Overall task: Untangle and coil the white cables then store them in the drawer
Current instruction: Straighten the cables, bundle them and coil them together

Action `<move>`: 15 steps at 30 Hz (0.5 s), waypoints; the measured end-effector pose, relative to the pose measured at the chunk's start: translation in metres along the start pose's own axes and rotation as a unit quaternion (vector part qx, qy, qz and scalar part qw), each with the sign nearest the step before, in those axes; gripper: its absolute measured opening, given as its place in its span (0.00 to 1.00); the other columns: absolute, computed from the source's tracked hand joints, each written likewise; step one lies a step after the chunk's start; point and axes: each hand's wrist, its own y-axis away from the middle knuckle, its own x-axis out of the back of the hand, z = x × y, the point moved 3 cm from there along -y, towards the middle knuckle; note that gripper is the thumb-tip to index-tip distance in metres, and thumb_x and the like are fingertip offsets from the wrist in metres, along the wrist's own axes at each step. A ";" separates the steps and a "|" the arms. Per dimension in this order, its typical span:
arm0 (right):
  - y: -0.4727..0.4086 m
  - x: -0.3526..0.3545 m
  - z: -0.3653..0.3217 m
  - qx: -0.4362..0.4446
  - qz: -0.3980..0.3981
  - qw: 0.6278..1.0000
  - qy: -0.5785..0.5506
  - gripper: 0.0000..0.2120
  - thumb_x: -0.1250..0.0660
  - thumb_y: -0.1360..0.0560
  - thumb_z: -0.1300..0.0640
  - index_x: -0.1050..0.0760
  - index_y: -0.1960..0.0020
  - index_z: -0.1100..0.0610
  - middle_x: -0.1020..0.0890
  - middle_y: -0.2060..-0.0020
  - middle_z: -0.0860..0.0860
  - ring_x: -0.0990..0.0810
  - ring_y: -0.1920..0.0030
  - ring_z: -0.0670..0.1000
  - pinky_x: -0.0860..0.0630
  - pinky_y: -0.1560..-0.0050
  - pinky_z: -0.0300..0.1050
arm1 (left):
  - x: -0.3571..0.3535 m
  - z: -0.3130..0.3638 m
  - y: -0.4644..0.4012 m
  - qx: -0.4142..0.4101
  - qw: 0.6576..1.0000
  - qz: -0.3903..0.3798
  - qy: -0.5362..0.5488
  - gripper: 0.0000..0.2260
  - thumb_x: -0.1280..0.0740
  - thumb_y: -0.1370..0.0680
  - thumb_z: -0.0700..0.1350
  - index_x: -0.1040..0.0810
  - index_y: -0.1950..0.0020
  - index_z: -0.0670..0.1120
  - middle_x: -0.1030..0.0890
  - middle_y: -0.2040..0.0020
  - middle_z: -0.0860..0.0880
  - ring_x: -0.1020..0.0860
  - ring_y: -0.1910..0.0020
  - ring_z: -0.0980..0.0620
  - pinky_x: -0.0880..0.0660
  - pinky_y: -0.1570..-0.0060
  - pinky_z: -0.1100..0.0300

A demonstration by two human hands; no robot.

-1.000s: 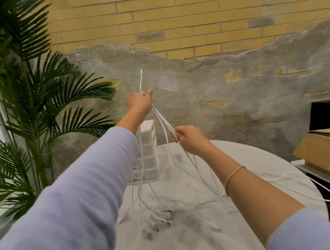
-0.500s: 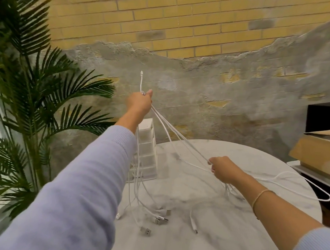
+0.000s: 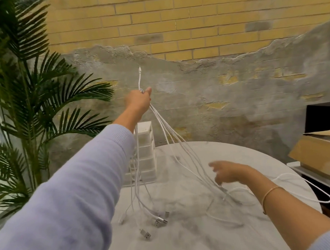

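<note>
Your left hand (image 3: 138,101) is raised and clenched around the bunch of white cables (image 3: 172,143), one plug end poking up above your fist. From it some strands hang straight down to USB plugs (image 3: 160,221) lying on the marble table (image 3: 184,237) below; others slope down toward your right hand (image 3: 228,172). That hand hovers low over the table, blurred, fingers spread and gripping nothing, with the strands passing just beside it. Behind your left wrist stands the white drawer unit (image 3: 145,154).
</note>
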 end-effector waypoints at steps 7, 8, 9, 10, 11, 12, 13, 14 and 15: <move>0.017 0.051 -0.139 0.210 0.172 0.914 -0.302 0.20 0.39 0.21 0.51 0.30 0.34 0.63 0.25 0.38 0.55 0.27 0.38 0.54 0.31 0.38 0.48 | -0.011 0.002 0.003 -0.003 1.000 -0.010 -0.022 0.20 0.43 0.18 0.54 0.21 0.45 0.39 0.20 0.49 0.44 0.24 0.60 0.48 0.28 0.58 0.59; 0.015 0.051 -0.153 0.219 0.176 0.916 -0.285 0.17 0.42 0.20 0.51 0.27 0.38 0.62 0.23 0.44 0.55 0.25 0.43 0.53 0.30 0.43 0.47 | -0.012 0.003 0.003 -0.005 1.000 -0.012 -0.026 0.20 0.43 0.18 0.54 0.20 0.46 0.39 0.19 0.48 0.43 0.24 0.58 0.46 0.28 0.56 0.59; 0.011 0.049 -0.164 0.226 0.187 0.916 -0.274 0.14 0.44 0.19 0.53 0.26 0.44 0.62 0.23 0.52 0.55 0.24 0.51 0.53 0.30 0.50 0.45 | -0.013 0.002 0.003 -0.006 1.000 -0.012 -0.025 0.20 0.43 0.18 0.53 0.20 0.47 0.39 0.19 0.47 0.42 0.24 0.56 0.46 0.29 0.55 0.58; 0.008 0.045 -0.171 0.222 0.193 0.915 -0.275 0.13 0.45 0.18 0.55 0.27 0.48 0.63 0.24 0.58 0.55 0.25 0.58 0.53 0.30 0.56 0.44 | -0.013 0.002 0.003 -0.005 1.000 -0.011 -0.018 0.20 0.43 0.18 0.53 0.20 0.47 0.39 0.19 0.47 0.42 0.24 0.56 0.45 0.29 0.54 0.57; 0.005 0.042 -0.176 0.219 0.194 0.912 -0.288 0.12 0.46 0.18 0.57 0.27 0.49 0.64 0.25 0.63 0.53 0.26 0.64 0.53 0.29 0.60 0.45 | -0.013 0.000 0.003 -0.004 1.000 -0.010 -0.010 0.20 0.43 0.19 0.53 0.20 0.48 0.39 0.19 0.47 0.41 0.24 0.56 0.45 0.28 0.54 0.56; 0.003 0.038 -0.178 0.214 0.199 0.911 -0.291 0.13 0.46 0.19 0.58 0.26 0.49 0.65 0.26 0.65 0.52 0.27 0.66 0.52 0.29 0.62 0.47 | -0.013 -0.002 0.003 -0.001 1.000 -0.008 -0.004 0.20 0.43 0.19 0.53 0.20 0.48 0.38 0.19 0.46 0.41 0.24 0.56 0.45 0.27 0.53 0.55; 0.001 0.037 -0.178 0.213 0.211 0.914 -0.274 0.14 0.46 0.19 0.58 0.25 0.47 0.65 0.27 0.67 0.51 0.29 0.66 0.52 0.29 0.62 0.49 | -0.013 -0.005 0.002 0.003 1.000 -0.006 0.001 0.20 0.43 0.19 0.53 0.20 0.47 0.38 0.19 0.46 0.41 0.24 0.56 0.45 0.27 0.54 0.55; 0.003 0.035 -0.177 0.216 0.222 0.919 -0.245 0.15 0.46 0.19 0.58 0.23 0.45 0.65 0.29 0.67 0.49 0.30 0.65 0.50 0.30 0.61 0.48 | -0.013 -0.008 0.002 0.007 1.000 -0.004 0.004 0.20 0.43 0.19 0.53 0.21 0.47 0.38 0.19 0.46 0.41 0.24 0.57 0.45 0.27 0.57 0.56; 0.008 0.034 -0.177 0.223 0.233 0.921 -0.217 0.16 0.46 0.19 0.57 0.22 0.44 0.63 0.29 0.67 0.47 0.30 0.63 0.50 0.32 0.60 0.47 | -0.013 -0.011 0.002 0.010 1.000 -0.003 0.005 0.20 0.43 0.19 0.53 0.21 0.47 0.38 0.19 0.46 0.41 0.24 0.57 0.45 0.29 0.61 0.57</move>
